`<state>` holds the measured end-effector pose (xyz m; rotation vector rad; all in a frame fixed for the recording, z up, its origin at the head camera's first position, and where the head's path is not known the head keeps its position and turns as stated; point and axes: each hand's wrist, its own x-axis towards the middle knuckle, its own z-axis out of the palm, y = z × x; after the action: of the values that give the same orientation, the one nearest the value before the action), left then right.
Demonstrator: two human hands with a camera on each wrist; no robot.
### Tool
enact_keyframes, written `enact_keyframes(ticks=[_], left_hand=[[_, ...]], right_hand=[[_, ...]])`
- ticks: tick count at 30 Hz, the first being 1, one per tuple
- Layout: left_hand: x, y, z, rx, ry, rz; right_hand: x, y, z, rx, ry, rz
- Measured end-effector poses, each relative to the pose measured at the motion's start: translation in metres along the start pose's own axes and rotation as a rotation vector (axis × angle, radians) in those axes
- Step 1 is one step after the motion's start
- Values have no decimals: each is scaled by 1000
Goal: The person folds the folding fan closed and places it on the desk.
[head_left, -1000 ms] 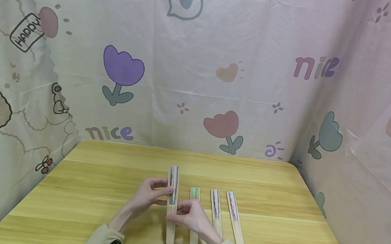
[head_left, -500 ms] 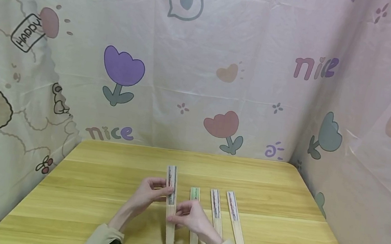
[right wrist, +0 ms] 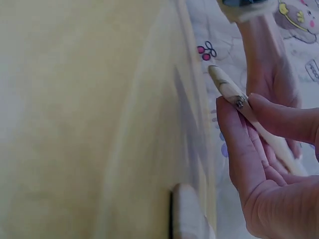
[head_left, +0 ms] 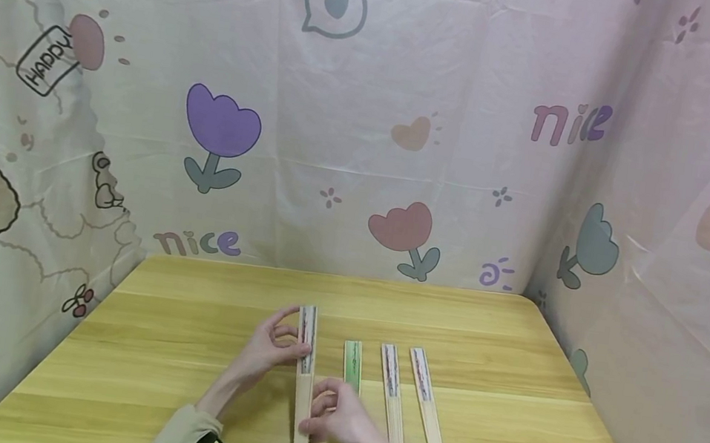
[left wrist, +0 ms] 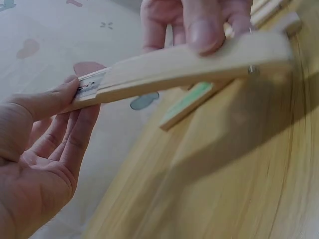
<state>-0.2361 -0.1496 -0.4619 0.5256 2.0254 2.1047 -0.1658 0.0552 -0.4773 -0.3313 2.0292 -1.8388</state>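
A folded hand fan (head_left: 301,401) with pale wooden ribs is held above the table, its printed paper end pointing away. My left hand (head_left: 267,351) pinches that far end between thumb and fingers. Near the rivet end, my right hand (head_left: 344,421) grips the fan with its thumb on top. In the left wrist view the closed fan (left wrist: 149,72) is tilted, its metal rivet (left wrist: 253,69) visible on the side. The right wrist view shows my right thumb and fingers pinching beside the rivet (right wrist: 239,102).
To the right, a folded fan with green paper (head_left: 353,362) lies on the wooden table (head_left: 217,293), partly hidden by my right hand. Beyond it lie two more folded fans, one with a reddish print (head_left: 392,398) and another like it (head_left: 429,411). A patterned cloth (head_left: 339,137) hangs behind.
My right hand has slid down the fan toward its rivet end. The fan has shifted slightly left and lower, and my left hand stays on its far end.
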Motion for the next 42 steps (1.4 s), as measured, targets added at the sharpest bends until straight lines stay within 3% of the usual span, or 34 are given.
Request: enact_keyframes(ticks=[10,21,29,33,40,42], left_hand=[[10,-17,-13,148,-45,-24],[23,-25,-16,287,-102,-38],[27,-30,-16,412,-107,-40],[27,-32,-15,482,-85,-34],[26,-35,-10,729,47,-76],[26,-36,-8,756,64,-89]], right_hand=[[-4,8,6,-114,-42,39],[-2,4,-2,-268,-86,18],[2,5,-4,-296,-92,71],[4,4,-6,-302,-95,99],[5,4,-6,-337,-86,105],[6,5,-6,-338,-87,102]])
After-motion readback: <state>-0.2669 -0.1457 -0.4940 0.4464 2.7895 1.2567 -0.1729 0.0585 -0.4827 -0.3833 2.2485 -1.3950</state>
